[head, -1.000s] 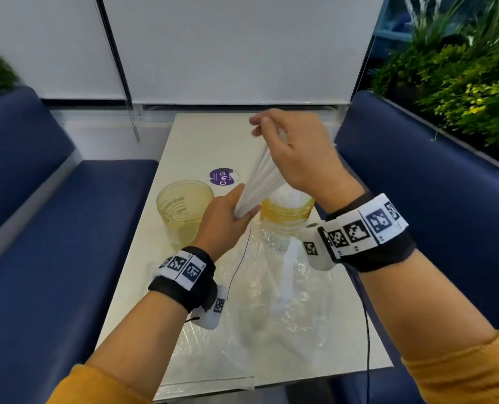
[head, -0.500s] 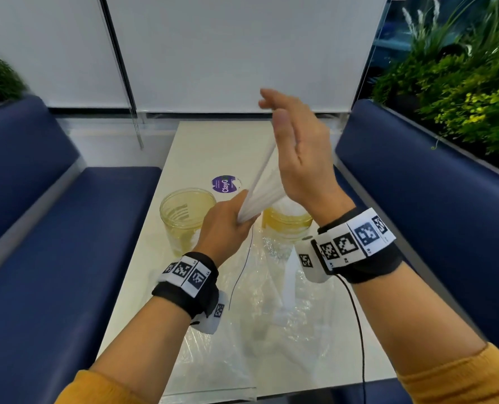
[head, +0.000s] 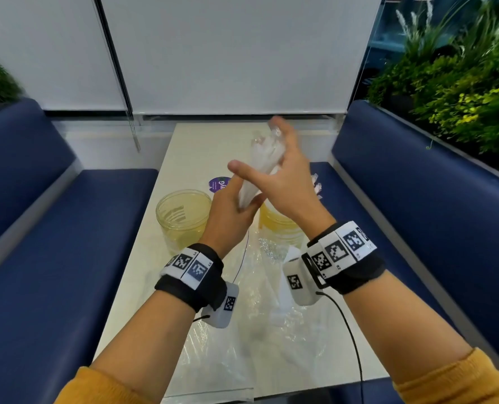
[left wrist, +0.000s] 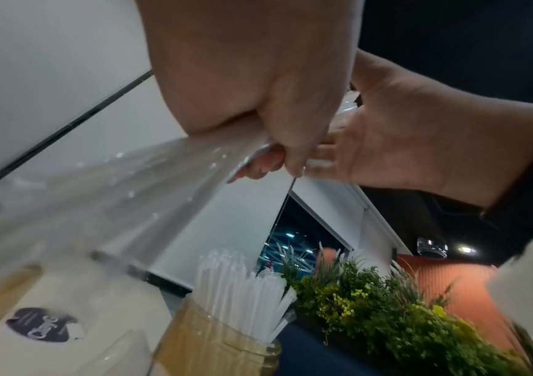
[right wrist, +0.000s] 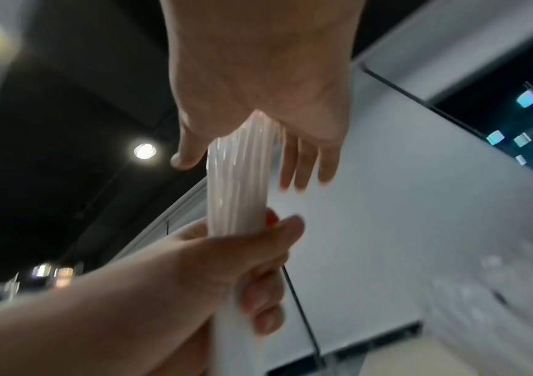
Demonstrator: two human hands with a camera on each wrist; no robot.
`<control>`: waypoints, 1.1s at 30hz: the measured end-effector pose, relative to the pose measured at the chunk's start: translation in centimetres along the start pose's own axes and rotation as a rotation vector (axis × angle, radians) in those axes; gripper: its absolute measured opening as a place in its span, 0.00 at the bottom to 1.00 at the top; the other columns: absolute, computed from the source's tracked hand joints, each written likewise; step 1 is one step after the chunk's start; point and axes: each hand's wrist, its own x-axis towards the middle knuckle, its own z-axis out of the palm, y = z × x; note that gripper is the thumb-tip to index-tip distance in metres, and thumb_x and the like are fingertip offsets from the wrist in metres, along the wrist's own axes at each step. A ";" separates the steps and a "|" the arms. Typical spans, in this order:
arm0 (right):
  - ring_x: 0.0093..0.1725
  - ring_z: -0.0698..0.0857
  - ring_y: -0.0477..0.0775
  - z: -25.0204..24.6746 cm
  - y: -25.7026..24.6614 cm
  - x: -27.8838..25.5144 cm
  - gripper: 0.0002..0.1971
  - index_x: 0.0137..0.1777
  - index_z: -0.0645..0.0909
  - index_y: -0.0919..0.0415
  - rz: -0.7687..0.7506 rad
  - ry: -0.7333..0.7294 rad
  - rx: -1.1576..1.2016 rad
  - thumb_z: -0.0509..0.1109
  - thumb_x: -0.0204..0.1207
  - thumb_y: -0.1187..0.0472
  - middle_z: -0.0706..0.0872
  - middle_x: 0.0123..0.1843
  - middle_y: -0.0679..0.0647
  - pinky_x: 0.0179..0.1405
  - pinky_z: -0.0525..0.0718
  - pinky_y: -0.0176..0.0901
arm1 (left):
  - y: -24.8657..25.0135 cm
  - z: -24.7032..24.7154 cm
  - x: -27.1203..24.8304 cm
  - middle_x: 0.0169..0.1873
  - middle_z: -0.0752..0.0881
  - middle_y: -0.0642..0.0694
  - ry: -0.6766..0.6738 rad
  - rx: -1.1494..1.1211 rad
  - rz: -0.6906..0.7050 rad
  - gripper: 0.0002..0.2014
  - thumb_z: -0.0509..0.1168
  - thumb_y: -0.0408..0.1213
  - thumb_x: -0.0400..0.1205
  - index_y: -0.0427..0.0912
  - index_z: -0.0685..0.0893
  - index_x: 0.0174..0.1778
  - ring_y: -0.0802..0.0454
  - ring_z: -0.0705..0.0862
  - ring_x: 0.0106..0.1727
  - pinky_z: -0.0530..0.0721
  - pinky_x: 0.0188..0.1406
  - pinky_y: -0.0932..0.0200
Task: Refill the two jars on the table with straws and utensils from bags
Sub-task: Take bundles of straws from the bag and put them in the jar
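Left hand (head: 230, 217) grips 1 bundle of straws (head: 261, 167) by its base; right hand (head: 283, 182), fingers straight, seemingly lies against it at 2 o'clock.

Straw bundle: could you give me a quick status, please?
Left hand grips straw bundle low. Right hand open against its top. Straw jar directly below, part filled. Nothing blocking.

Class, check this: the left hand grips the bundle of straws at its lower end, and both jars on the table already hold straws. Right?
Not quite. Only the right jar holds straws, as the left wrist view shows; in the head view the left jar holds none. The left hand does grip the bundle low.
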 end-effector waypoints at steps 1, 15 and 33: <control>0.61 0.88 0.47 0.4 0.3 -0.1 0.41 0.74 0.73 0.52 0.092 -0.043 0.080 0.84 0.64 0.40 0.88 0.64 0.50 0.60 0.88 0.40 | 0.3 0.3 0.2 0.55 0.91 0.52 -0.005 -0.023 0.007 0.23 0.70 0.40 0.84 0.48 0.77 0.75 0.57 0.90 0.55 0.89 0.51 0.58; 0.22 0.74 0.44 -1.2 -0.6 5.6 0.09 0.50 0.79 0.61 0.005 0.085 0.341 0.64 0.88 0.56 0.74 0.25 0.45 0.26 0.82 0.47 | -3.6 3.3 -3.1 0.64 0.81 0.48 -0.231 0.255 -0.159 0.31 0.76 0.54 0.77 0.47 0.75 0.72 0.48 0.79 0.65 0.81 0.65 0.50; 0.27 0.75 0.43 -1.9 11.5 10.6 0.12 0.50 0.77 0.64 0.074 0.125 0.139 0.64 0.88 0.54 0.76 0.30 0.50 0.27 0.77 0.37 | -9.3 7.6 -8.8 0.87 0.55 0.39 -1.045 1.296 -0.059 0.29 0.56 0.53 0.89 0.53 0.61 0.87 0.35 0.48 0.89 0.37 0.84 0.26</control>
